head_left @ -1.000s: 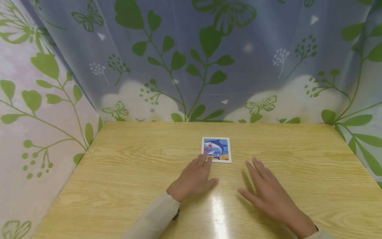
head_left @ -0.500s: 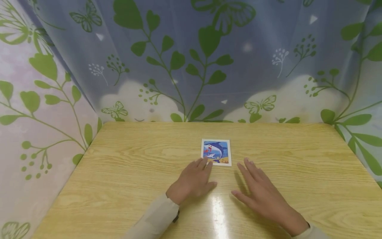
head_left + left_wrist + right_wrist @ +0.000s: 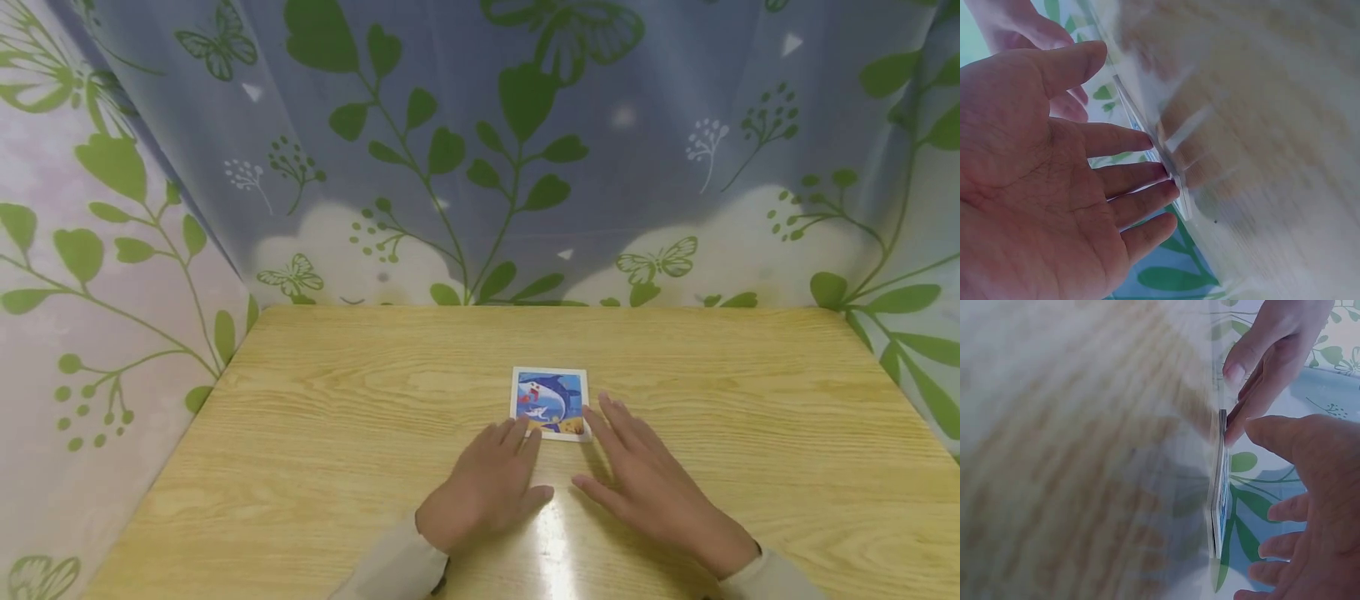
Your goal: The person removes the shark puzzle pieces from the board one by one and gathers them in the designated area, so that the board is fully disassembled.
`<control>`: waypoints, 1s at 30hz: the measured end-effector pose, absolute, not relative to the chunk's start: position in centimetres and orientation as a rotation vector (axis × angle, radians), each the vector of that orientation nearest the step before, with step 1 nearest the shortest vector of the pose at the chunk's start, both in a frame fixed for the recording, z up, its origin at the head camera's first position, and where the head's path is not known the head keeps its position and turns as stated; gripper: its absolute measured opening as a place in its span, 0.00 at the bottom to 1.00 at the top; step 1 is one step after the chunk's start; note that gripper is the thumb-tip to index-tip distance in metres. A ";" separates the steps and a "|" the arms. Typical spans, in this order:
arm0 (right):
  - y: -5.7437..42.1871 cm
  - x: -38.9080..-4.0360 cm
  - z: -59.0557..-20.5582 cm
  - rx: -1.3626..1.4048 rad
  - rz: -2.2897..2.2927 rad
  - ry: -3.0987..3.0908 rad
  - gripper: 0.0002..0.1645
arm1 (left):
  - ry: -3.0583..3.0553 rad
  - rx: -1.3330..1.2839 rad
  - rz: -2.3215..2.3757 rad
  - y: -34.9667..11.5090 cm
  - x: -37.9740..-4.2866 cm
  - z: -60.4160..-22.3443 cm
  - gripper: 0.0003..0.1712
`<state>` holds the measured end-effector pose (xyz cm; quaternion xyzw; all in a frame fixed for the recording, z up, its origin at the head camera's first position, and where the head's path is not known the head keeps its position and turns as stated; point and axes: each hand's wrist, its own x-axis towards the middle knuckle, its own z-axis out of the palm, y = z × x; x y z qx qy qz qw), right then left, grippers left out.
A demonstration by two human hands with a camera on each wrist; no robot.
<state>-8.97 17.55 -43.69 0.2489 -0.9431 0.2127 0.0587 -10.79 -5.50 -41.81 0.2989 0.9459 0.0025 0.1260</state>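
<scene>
A square picture board with a white border lies flat on the wooden table, showing a blue and white sea animal. Seen edge-on in the right wrist view, the board looks thin and layered. My left hand lies palm down with its fingers extended, fingertips on the board's near left corner. At the board's right edge is my right hand, its fingers spread and fairly straight, holding nothing. The right wrist view shows that hand raised a little off the tabletop.
The light wooden table reaches back to a blue curtain printed with green leaves and butterflies. More printed cloth hangs along the left side. A bright reflection shines on the tabletop near the front.
The picture board has slid toward the person, the left fingertips staying on it and moving back along with it. The right hand has moved left, up to the board's right edge.
</scene>
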 end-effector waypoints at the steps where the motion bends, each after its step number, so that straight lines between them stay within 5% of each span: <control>1: 17.5 -9.1 -43.7 0.763 0.641 -2.854 0.49 | 2.753 0.872 0.012 -5.5 -10.6 -41.8 0.44; 30: 15.1 -11.2 -43.8 1.024 0.561 -3.002 0.37 | 2.721 0.962 -0.036 -5.7 -7.6 -41.3 0.41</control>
